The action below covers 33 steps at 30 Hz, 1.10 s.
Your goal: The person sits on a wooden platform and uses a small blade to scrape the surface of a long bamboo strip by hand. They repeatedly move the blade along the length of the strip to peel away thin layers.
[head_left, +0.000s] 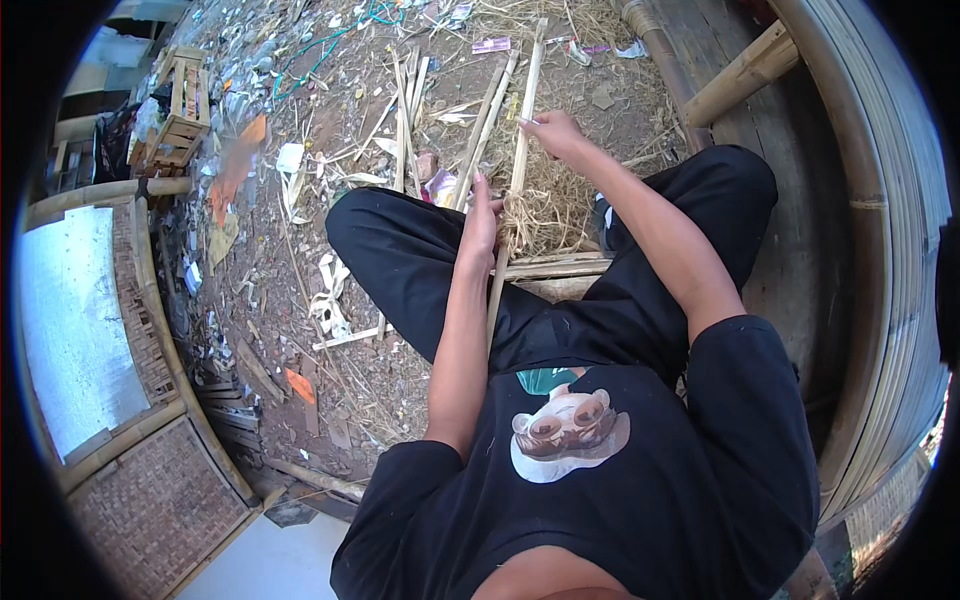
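A long pale bamboo strip slants from the ground ahead down between my legs to my lap. Beside its lower part is my left hand, seen edge-on with its fingers curled in around the strip. Farther up, my right hand pinches at the strip with thumb and forefinger. A small pale bit shows at those fingertips, too small to name. Under the strip lies a heap of thin curly shavings. More split bamboo strips lie on the ground just beyond my left hand.
I sit with bent legs in black trousers. Bamboo poles and planks run along the right. A wooden crate stands at the far left, and a woven bamboo panel is at the near left. Litter and wood scraps cover the dirt ground.
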Tool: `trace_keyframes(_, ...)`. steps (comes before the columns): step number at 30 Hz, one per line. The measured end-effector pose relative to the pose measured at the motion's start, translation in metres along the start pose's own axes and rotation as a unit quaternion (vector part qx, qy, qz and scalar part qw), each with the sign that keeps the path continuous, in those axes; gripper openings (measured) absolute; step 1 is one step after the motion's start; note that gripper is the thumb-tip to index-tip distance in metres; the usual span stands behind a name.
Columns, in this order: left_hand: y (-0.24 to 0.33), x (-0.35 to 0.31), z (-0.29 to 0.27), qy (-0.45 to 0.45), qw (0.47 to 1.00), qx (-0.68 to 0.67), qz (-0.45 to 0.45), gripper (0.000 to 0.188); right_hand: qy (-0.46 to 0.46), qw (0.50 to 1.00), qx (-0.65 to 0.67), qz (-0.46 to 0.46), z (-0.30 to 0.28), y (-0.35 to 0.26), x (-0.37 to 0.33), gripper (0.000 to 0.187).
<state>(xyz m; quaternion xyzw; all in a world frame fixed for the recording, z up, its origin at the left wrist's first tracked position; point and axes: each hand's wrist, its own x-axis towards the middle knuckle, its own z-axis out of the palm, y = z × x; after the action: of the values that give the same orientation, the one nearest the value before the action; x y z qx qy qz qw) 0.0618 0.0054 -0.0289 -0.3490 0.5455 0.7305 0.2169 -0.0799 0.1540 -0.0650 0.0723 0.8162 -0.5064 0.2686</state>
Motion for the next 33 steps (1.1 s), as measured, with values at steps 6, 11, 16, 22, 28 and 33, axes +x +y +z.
trace_keyframes(6,0.005,0.009,0.015,0.032,0.986,0.144,0.079,0.035,-0.007,1.000,0.022,-0.021,0.012,0.018,0.008,0.036)
trace_keyframes(11,-0.002,0.007,0.012,0.016,0.986,0.133,0.100,0.023,-0.030,0.998,0.005,0.059,0.000,0.007,0.000,0.030)
trace_keyframes(16,-0.007,0.009,0.005,-0.019,0.990,0.108,0.086,0.022,0.158,0.986,-0.044,-0.004,-0.008,-0.003,0.001,0.023)
trace_keyframes(22,0.004,-0.003,0.012,-0.057,0.997,0.035,0.032,0.022,0.026,0.987,-0.006,-0.156,-0.005,0.001,0.005,0.024)
trace_keyframes(28,0.005,-0.006,0.012,-0.083,0.997,-0.004,0.000,0.025,0.053,0.974,-0.052,-0.216,-0.009,-0.002,-0.002,0.029)
trace_keyframes(33,0.001,-0.002,0.010,-0.100,0.995,-0.013,0.006,0.020,0.055,0.975,-0.065,-0.205,-0.011,-0.005,-0.003,0.029)
